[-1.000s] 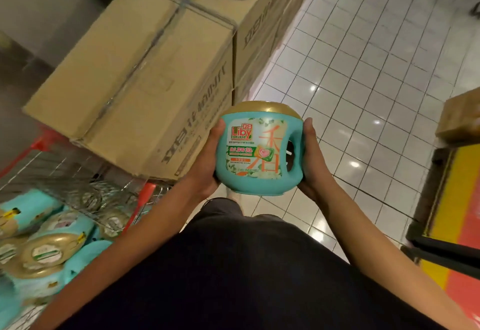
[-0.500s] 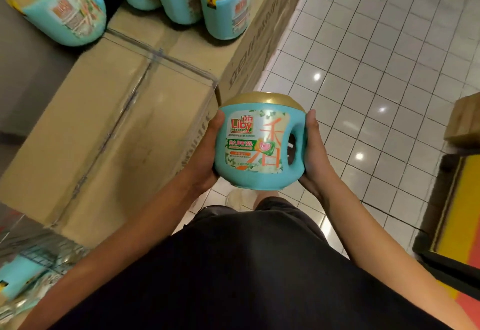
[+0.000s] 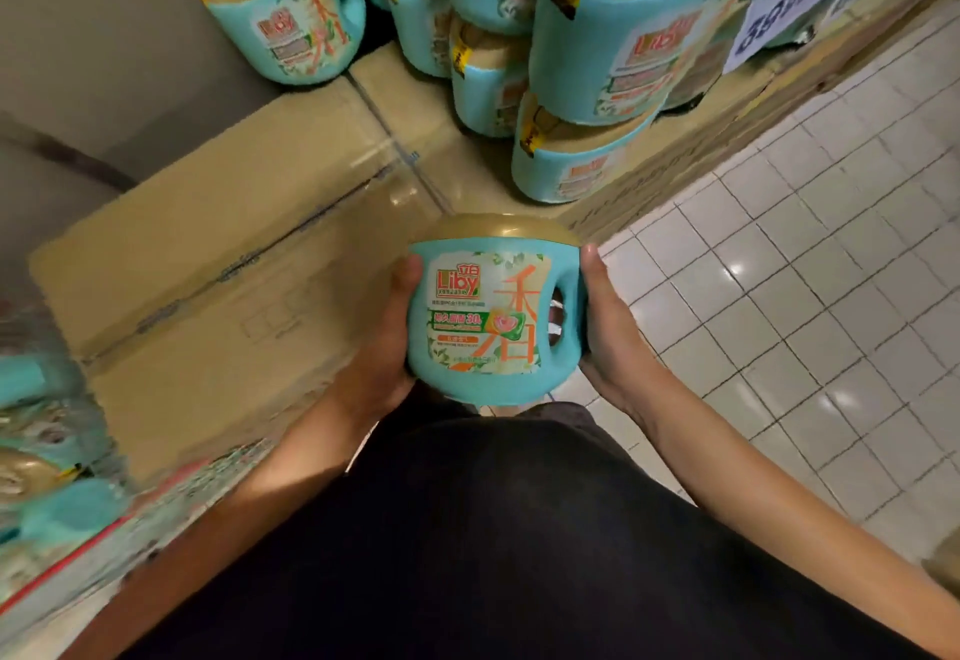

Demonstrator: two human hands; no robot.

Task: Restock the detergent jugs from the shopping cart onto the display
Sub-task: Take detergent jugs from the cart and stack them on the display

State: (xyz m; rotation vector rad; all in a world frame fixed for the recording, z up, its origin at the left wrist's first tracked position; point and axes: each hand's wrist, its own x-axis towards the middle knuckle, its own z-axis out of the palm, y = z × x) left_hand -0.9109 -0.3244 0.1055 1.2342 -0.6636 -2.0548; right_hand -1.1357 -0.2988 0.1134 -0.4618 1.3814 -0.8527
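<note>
Clasped near the waist: detergent jug (image 3: 488,316), upright with its label facing the camera. Left hand (image 3: 387,347) and right hand (image 3: 608,337) curled round its sides, grip unchanged from half a second ago. Near left, blurred: shopping cart (image 3: 67,555) holding teal jugs (image 3: 67,506). Beyond: taped cardboard boxes (image 3: 249,254). Far: display jugs (image 3: 597,35) stacked on the boxes, far more in view than before. Price card (image 3: 779,9) far right.
</note>
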